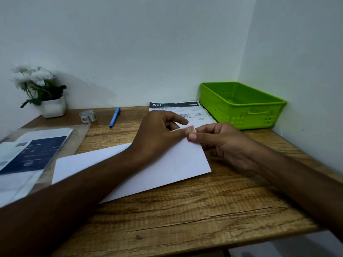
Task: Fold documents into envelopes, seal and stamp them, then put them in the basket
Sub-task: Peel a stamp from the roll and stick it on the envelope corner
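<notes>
A white envelope (167,164) lies flat on the wooden desk (185,219), its far right corner under my hands. A small pink and green stamp (191,130) sits at that corner. My right hand (222,143) pinches the stamp between thumb and fingertips. My left hand (159,132) rests on the envelope with its thumb at the stamp's left edge and its fingers curled. A printed document (185,110) lies behind the hands. The green basket (241,106) stands at the back right corner and looks empty.
A blue pen (114,117) and a roll of tape (88,116) lie at the back of the desk. A white pot of flowers (52,106) stands far left. A clear plastic sleeve of papers (31,151) lies on the left. Walls close the back and right.
</notes>
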